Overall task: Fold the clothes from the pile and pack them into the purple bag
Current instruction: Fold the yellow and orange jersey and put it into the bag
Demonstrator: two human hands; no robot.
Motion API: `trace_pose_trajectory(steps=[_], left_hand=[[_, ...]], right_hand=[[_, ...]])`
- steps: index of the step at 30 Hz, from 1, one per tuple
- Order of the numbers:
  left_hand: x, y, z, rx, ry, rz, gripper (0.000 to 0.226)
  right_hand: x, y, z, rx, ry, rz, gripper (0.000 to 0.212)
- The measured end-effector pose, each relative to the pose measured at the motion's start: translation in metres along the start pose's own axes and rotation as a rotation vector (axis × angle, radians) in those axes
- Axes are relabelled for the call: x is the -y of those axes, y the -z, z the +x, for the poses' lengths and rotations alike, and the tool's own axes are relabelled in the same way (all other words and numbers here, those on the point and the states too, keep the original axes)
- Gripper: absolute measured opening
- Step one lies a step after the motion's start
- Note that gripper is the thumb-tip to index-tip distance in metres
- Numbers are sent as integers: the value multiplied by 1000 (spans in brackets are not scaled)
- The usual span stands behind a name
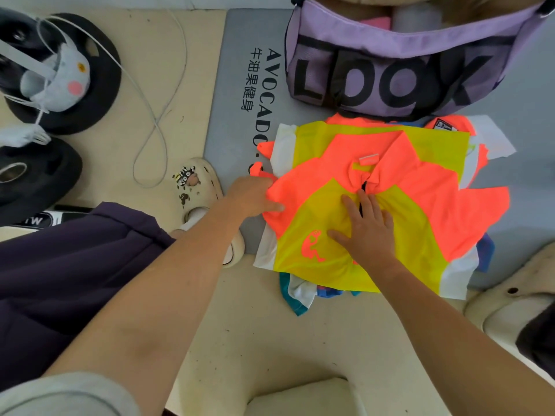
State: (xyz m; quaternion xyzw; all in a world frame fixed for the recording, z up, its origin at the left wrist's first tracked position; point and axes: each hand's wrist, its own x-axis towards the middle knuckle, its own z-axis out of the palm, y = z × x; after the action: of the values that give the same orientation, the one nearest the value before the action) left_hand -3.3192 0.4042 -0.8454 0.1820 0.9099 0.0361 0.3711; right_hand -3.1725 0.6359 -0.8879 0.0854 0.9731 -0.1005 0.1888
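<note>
A neon orange and yellow shirt (414, 175) lies spread on top of the clothes pile (300, 292), whose blue, teal and white edges stick out below. My left hand (255, 195) grips the shirt's orange left edge, fingers curled on the fabric. Flat on the yellow chest panel, beside the collar, rests my right hand (368, 226) with its fingers spread. The purple bag (405, 70), printed LOOK in black, stands open just behind the pile, with pink and grey items inside.
A grey mat (237, 85) with black lettering lies under the bag and pile. My foot in a cream clog (198, 187) stands left of the pile. Black weight plates (99, 94), a plush toy and a white cable lie at far left. Another cream shoe (510, 298) sits right.
</note>
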Motion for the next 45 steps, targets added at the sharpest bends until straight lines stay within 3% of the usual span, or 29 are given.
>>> trace_pose_trajectory(steps=[2,5,10,12,13,15,17,18,21,23,26,30,33,36,41,45], left_hand=[[16,-3,-5,55,39,87,36],[24,-2,-10,12,59,72,46],[-13,21,-23,180,53,-45,46],[-40,28,-24,245,35,-100,43],[-53,29,-24,281,35,-208,42],[-75,27,-24,404,74,-672,35],[-90,23,-24,467,75,-979,31],[-94,19,-23,416,88,-1004,31],[-91,4,-14,72,202,-951,26],[-80,-5,-9,-112,237,-834,20],[-64,-19,-8,-172,270,-586,16],[-65,-36,-9,-253,310,-711,45],[-74,-41,-5,-437,172,-526,62],[-79,-36,6,-360,-4,-324,57],[-74,-24,21,-270,10,-224,29],[-59,-15,24,-282,23,-278,14]], right_hand=[[-1,0,1,12,2,-11,82],[-3,2,-1,27,12,8,82],[-5,16,-2,93,45,107,79],[-7,25,-4,-7,49,253,67],[-9,27,-6,-99,58,326,57],[-12,30,-12,-264,44,479,32],[-9,36,-17,-250,-88,750,9],[-7,38,-16,-193,-184,868,22],[-4,38,-10,-34,-370,1043,50],[-3,34,-7,31,-419,1041,57],[-4,31,-8,84,-419,854,42],[-9,28,-15,118,-387,714,36],[-16,27,-20,35,-375,715,30],[-22,27,-20,-88,-382,753,21],[-15,24,-22,-102,-237,597,56],[-17,24,-16,-135,-290,574,17]])
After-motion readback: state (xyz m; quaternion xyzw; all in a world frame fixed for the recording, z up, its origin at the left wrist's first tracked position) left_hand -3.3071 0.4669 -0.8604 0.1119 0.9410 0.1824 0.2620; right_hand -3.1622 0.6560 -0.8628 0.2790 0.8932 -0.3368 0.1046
